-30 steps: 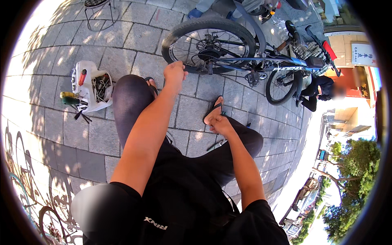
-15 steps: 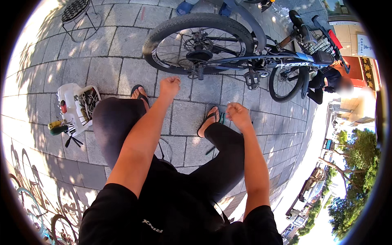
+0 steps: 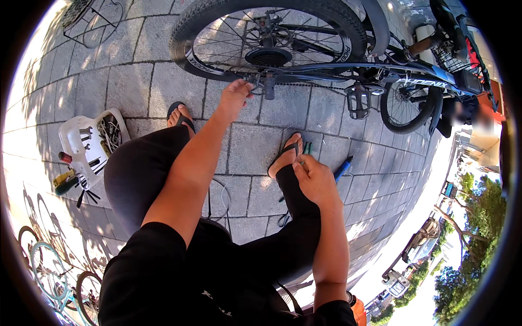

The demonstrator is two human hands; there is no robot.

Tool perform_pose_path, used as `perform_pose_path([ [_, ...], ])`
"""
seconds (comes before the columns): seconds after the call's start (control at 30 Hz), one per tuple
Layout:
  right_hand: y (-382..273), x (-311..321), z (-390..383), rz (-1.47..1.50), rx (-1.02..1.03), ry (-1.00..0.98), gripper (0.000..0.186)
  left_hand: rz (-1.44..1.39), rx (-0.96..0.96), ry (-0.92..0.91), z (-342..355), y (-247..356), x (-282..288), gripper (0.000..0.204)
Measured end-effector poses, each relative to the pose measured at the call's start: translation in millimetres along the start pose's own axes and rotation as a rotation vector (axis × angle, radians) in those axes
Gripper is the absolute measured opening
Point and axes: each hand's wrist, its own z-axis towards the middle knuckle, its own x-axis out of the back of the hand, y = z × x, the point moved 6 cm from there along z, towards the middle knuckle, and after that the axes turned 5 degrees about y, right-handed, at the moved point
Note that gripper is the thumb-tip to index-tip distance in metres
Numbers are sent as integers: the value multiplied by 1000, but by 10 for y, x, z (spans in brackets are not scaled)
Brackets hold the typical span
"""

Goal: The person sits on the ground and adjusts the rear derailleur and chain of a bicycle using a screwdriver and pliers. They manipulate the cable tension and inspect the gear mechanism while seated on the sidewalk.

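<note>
My left hand (image 3: 235, 99) reaches to the rear derailleur (image 3: 267, 85) of a blue and black bicycle (image 3: 326, 70). Its fingertips are pinched together beside the hub of the rear wheel (image 3: 187, 49); whatever they grip is too small to make out. My right hand (image 3: 318, 182) is closed in front of my right shin, fingers curled inward, and its contents are hidden. Just beyond it on the paving lie a green-handled tool (image 3: 308, 148) and a blue-handled tool (image 3: 343, 168).
At left stands a white plastic tool caddy (image 3: 70, 133) with wrenches and screwdrivers. A round stool (image 3: 75, 13) is at the far left. A thin cable (image 3: 228, 201) loops between my legs. Other bicycles (image 3: 49, 271) stand lower left. A person (image 3: 450, 117) is beyond the front wheel.
My left hand has moved forward and slightly right to the derailleur. My right hand has come down closer to my shin. The view has shifted, bringing the blue-handled tool into sight.
</note>
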Motion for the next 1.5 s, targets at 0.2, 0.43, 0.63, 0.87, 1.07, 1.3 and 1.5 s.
perform_pose_path([
  [0.2,-93,-68,-25,-9,10,-54,23,59,-152,-58,116,-27,21,11],
  [0.43,-107,-152,-99,15,35,-50,23,116,-97,-160,176,-33,2,8],
  [0.63,-182,-273,-124,-22,87,-39,26,306,-90,-208,255,-101,-49,9],
  [0.87,-270,-304,-81,-53,69,-130,23,79,-101,-198,125,-108,-137,8],
  [1.07,-383,-327,-17,-80,59,-164,22,-118,-119,-79,105,-201,-122,11],
  [1.3,-478,-332,65,-73,56,-117,27,-161,-124,-16,82,-271,-95,14],
  [1.5,-594,-401,126,-115,77,-111,27,-229,-110,-29,91,-344,-181,14],
])
